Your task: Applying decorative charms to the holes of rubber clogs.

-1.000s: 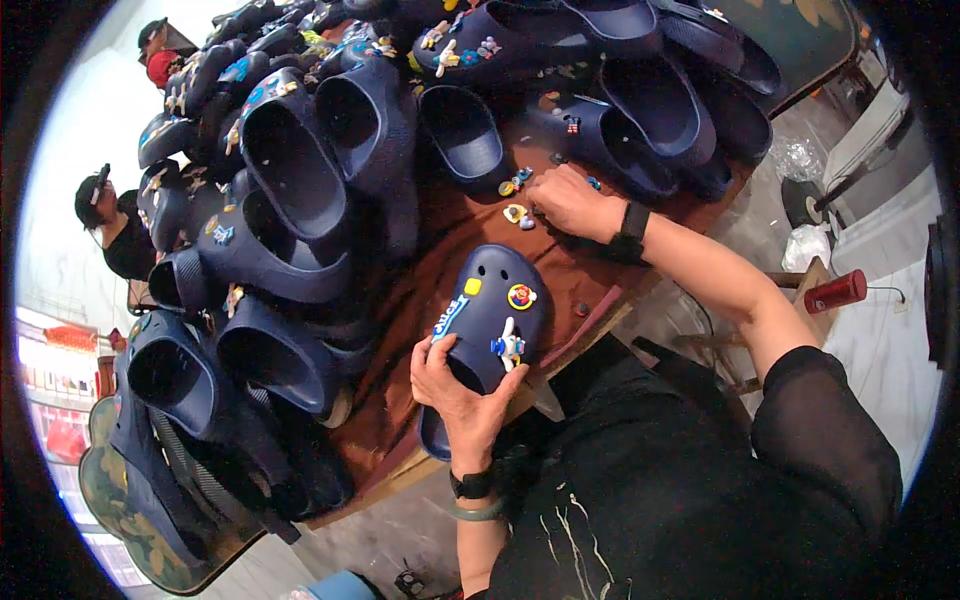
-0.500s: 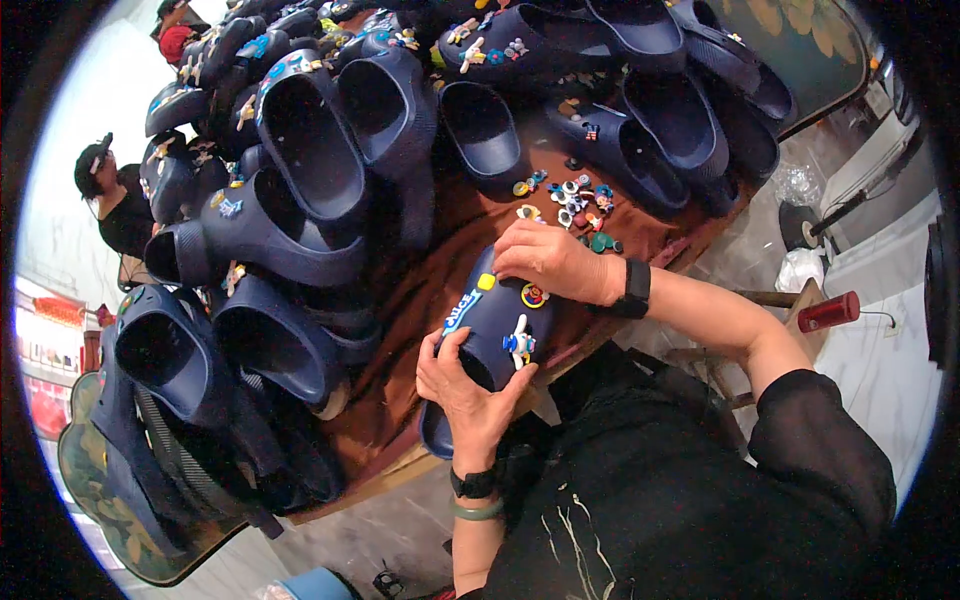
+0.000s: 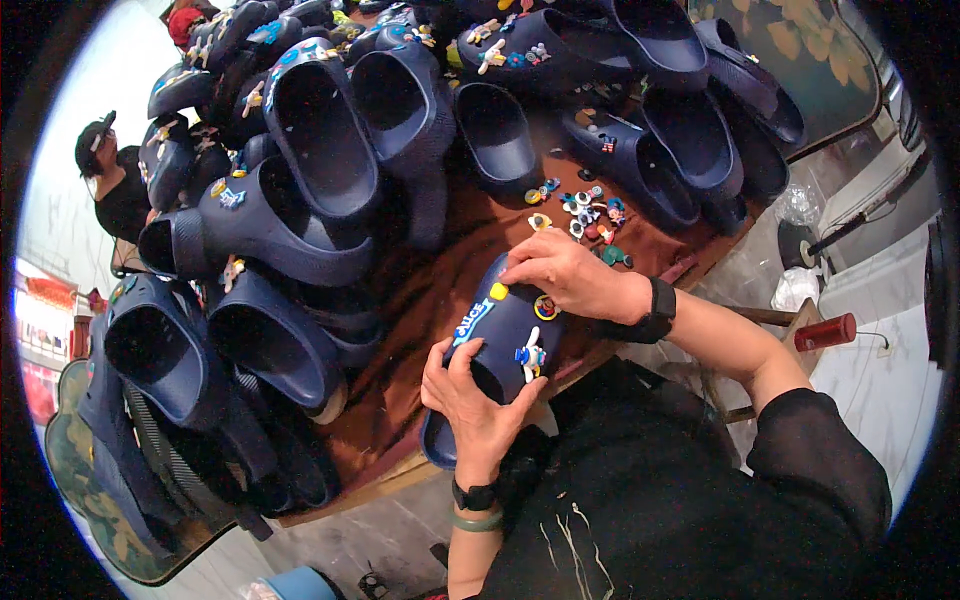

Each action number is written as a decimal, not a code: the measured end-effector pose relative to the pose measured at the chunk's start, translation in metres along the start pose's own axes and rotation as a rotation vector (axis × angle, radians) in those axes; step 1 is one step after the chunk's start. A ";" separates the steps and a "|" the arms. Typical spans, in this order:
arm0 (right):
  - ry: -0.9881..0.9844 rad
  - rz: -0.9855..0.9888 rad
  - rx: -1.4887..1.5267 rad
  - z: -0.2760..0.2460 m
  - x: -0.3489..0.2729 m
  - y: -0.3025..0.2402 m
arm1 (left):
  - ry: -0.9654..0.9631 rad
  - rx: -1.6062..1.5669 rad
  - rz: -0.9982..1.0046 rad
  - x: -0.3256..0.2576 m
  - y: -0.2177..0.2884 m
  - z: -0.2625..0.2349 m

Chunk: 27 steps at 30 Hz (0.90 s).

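A navy blue clog lies in front of me at the table's near edge, its toe pointing away. My left hand is wrapped around its opening, thumb on the right side and fingers on the left. On the clog's upper sit a blue lettered charm, a yellow charm, a round red-and-yellow charm and a white figure charm with blue. My right hand is at the toe, thumb and fingertips pinched together beside the yellow charm. Whatever they pinch is hidden.
Loose charms lie in a small heap beyond my right hand on the brown cloth. Many navy clogs are piled to the left and behind, several with charms. Another person is at the far left. A blue bucket stands below.
The whole view has shifted slightly. Both hands keep their places on the clog, and my right fingertips remain pinched at its toe near the yellow charm.
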State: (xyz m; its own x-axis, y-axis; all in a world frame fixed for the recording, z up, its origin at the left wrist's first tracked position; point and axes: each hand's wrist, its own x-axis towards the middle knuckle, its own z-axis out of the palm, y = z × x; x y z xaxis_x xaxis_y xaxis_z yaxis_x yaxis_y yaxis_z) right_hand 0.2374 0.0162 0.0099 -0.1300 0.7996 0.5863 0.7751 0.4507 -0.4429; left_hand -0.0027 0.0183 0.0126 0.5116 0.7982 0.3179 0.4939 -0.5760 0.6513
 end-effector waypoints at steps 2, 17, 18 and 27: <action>-0.042 0.029 -0.009 -0.002 -0.001 -0.001 | -0.007 -0.007 0.002 -0.001 0.000 0.001; -0.462 -0.279 -0.582 -0.034 0.025 -0.008 | -0.031 0.053 0.052 0.010 0.000 0.002; -0.481 -0.296 -0.552 -0.032 0.027 -0.006 | -0.037 0.052 0.044 0.007 0.000 -0.001; -0.505 -0.286 -0.581 -0.031 0.013 -0.023 | -0.040 0.077 0.028 -0.005 0.002 0.002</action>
State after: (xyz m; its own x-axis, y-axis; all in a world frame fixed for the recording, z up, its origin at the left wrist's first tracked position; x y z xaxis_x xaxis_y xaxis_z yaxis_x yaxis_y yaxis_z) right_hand 0.2368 0.0038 0.0489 -0.5261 0.8298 0.1862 0.8485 0.4975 0.1805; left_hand -0.0026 0.0128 0.0108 0.5530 0.7747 0.3066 0.5305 -0.6111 0.5875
